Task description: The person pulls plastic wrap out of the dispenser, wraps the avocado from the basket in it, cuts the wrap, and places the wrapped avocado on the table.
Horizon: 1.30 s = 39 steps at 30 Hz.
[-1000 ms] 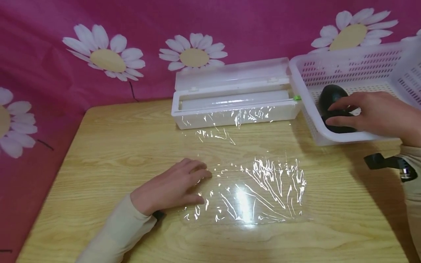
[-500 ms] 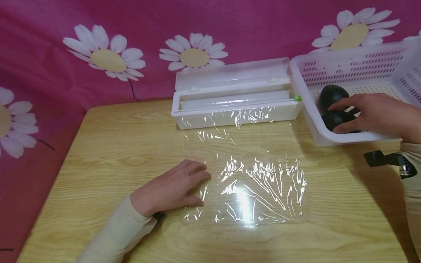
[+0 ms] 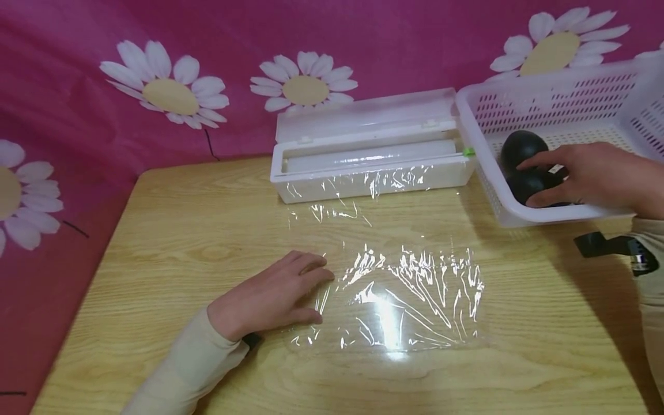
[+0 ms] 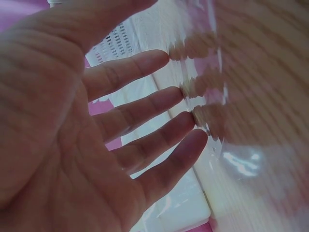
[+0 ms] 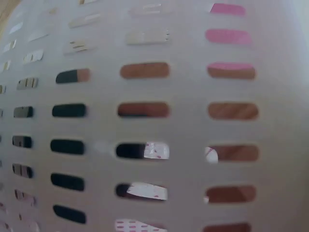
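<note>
A sheet of clear cling film (image 3: 415,300) lies creased on the wooden table, running out from a white dispenser box (image 3: 373,178) with its lid up. My left hand (image 3: 272,297) rests its fingertips on the film's left side. In the left wrist view its spread fingers (image 4: 145,113) touch the film and hold nothing. My right hand (image 3: 596,176) reaches into a white basket (image 3: 560,216), thumb and fingers around the nearer of two dark egg-shaped objects (image 3: 526,187). The other dark egg-shaped object (image 3: 521,150) lies just behind it. The basket wall (image 5: 188,130) mostly hides this hand in the right wrist view.
A film roll (image 3: 370,158) sits inside the dispenser box, and a green slider (image 3: 469,152) is at the box's right end. The basket stands close beside that end. A pink flowered cloth (image 3: 233,127) hangs behind the wooden table (image 3: 171,230).
The right thumb has shifted slightly right and down over the nearer dark object. Under the left hand, the film has gained creases near the fingers. The left hand stays almost in place.
</note>
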Motion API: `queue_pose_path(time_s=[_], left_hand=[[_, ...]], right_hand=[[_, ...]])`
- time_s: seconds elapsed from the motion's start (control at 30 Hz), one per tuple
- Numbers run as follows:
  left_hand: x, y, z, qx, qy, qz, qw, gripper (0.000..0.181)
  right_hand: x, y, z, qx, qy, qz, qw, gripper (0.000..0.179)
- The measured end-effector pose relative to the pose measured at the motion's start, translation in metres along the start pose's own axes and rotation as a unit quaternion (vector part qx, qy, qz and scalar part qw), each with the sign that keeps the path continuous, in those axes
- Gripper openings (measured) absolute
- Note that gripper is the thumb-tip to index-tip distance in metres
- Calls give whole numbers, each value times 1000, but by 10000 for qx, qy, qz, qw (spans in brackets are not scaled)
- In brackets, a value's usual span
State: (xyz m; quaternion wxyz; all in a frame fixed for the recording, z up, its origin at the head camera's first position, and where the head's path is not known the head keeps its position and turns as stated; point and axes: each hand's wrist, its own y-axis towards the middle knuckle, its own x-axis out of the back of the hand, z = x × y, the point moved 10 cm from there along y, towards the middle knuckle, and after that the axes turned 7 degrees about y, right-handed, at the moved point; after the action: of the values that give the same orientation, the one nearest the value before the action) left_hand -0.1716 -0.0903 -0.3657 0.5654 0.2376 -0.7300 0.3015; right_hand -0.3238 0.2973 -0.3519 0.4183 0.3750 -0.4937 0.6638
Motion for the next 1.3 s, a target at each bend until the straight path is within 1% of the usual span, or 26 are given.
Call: queue_pose_path(time_s=[0.2, 0.3, 0.37, 0.5, 0.63, 0.8, 0.9, 1.0, 1.03, 1.13, 1.23, 1.3], left_hand=[[1, -1, 0, 3, -3, -26, 10000, 63], [1, -1, 0, -8, -9, -23, 10000, 64], [1, -1, -1, -20, -26, -20, 10000, 64], [1, -1, -1, -40, -67, -23, 10000, 64], [1, -1, -1, -28, -119, -12, 9999, 63], [1, -1, -1, -5, -204, 15, 9998, 63], [1, -2, -1, -35, -222, -17, 9997, 63], [0, -2, -1, -66, -215, -29, 9997, 63], [0, -2, -2, -76, -210, -29, 9997, 63], [-1, -3, -1, -59, -174, -5, 9998, 63], [0, -3, 0, -44, -151, 9, 9999, 64], [0, -3, 0, -47, -151, 7, 9999, 64]], right_hand=[[11, -6, 8, 256, -293, -390, 9985, 86], [18, -9, 11, 376, -419, -684, 9961, 85], [23, -10, 12, 468, -496, -950, 9931, 83], [34, -17, 14, 507, -522, -1432, 9870, 77], [44, -26, 16, 457, -440, -1782, 9820, 74], [57, -41, 25, 586, -293, -2222, 9728, 74], [66, -50, 34, 777, -254, -2556, 9633, 74], [72, -58, 42, 873, -251, -2809, 9554, 73], [73, -60, 45, 898, -247, -2875, 9532, 73], [74, -66, 55, 905, -181, -2962, 9506, 73], [75, -72, 66, 1058, -111, -3095, 9449, 72], [78, -78, 73, 1234, -63, -3235, 9381, 71]])
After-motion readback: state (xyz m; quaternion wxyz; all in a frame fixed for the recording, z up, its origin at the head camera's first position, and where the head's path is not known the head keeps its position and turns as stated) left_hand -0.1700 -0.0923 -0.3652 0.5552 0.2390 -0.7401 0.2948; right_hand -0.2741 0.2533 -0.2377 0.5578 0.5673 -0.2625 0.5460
